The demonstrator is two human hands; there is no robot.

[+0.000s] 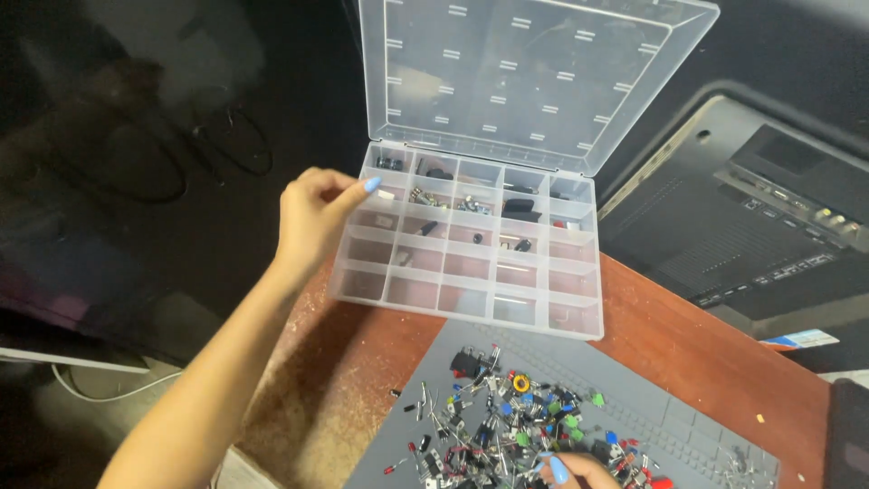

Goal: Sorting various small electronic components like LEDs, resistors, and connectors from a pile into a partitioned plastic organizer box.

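Note:
My left hand (315, 217) reaches over the left edge of a clear plastic organiser box (579, 319), pinching a small white part (386, 194) between thumb and forefinger above a left-hand compartment. The box's lid (525, 72) stands open and upright. Several compartments hold small dark or metal parts. My right hand (579, 471) rests at the bottom edge on a pile of small electronic components (507, 426) spread over a grey work mat (652, 417); only its fingertips show, touching the pile.
The box and mat sit on a worn reddish-brown table (706, 353). A dark flat device with ports (760, 217) lies at the right. Dark floor with loose cables (217, 145) lies to the left, beyond the table edge.

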